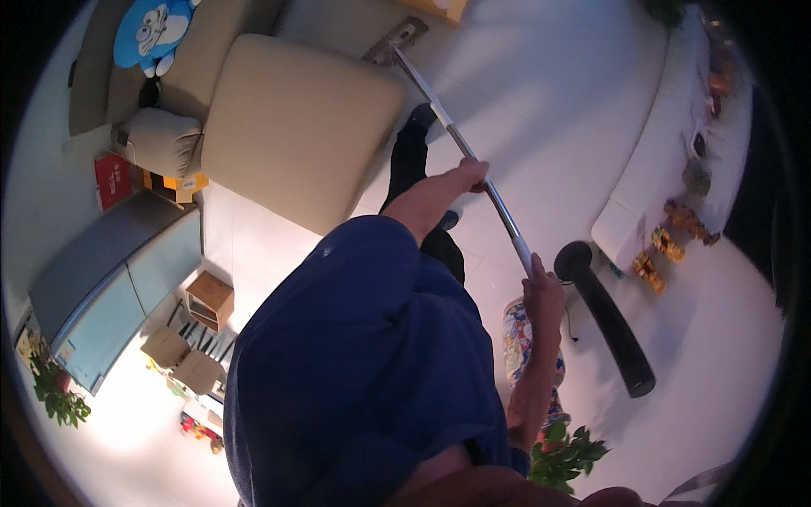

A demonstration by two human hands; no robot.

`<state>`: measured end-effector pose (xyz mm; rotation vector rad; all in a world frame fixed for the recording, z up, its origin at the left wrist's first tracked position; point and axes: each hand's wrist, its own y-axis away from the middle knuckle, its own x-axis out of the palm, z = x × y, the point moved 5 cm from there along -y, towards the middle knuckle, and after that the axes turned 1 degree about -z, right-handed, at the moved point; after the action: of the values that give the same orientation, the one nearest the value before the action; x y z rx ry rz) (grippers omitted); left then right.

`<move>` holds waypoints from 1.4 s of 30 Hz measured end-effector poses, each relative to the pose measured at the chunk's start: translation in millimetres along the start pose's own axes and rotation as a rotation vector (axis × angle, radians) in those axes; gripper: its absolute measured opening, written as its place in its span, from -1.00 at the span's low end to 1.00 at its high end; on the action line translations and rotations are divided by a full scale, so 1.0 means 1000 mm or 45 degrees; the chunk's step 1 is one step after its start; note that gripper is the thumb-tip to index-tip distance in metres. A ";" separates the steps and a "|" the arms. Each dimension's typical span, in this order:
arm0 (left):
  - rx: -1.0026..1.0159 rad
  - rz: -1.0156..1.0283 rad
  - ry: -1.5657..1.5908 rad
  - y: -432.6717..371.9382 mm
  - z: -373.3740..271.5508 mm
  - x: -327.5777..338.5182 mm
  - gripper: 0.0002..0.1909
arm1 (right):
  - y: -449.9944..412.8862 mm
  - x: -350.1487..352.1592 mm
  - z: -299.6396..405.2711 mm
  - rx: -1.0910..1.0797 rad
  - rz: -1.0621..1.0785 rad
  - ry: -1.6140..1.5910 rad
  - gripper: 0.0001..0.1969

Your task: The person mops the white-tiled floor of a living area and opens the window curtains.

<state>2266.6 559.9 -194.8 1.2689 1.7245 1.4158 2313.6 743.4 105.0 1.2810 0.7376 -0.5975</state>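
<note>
My left hand (473, 175) is closed around the middle of a long mop pole (504, 212), white and bare metal in sections. Higher up the pole's near end, my right hand (543, 288) grips the white part. The pole slants away to the upper left, down to a flat mop head (396, 41) with a brown-grey pad on the pale tiled floor (538, 95). My shoes (421, 116) stand left of the pole. Part of the mop head's pad lies beside the seat of a beige sofa (304, 127).
A black tower fan (611, 323) with a round base stands close to my right hand. White low cabinet (633, 184) with figurines runs along the right. At left are a blue plush toy (155, 32), an orange carton (184, 184) and a blue-doored cabinet or appliance (127, 298). A potted plant (567, 456) is behind.
</note>
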 end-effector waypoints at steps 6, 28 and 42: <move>0.313 0.161 -1.049 0.008 0.103 0.053 -0.68 | 0.108 0.050 -0.035 0.167 -0.024 -0.208 -0.47; 0.911 0.889 -2.144 0.041 0.157 0.087 -0.81 | 0.182 0.067 0.010 0.764 0.062 -0.890 -0.49; -0.013 -0.119 -1.364 -0.004 0.137 -0.002 -0.91 | 0.164 0.220 0.087 0.868 -0.093 -1.186 -0.54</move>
<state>2385.3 614.5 -237.0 1.5012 0.9911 0.4712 2591.1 691.1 48.0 1.3738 -0.2315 -1.4483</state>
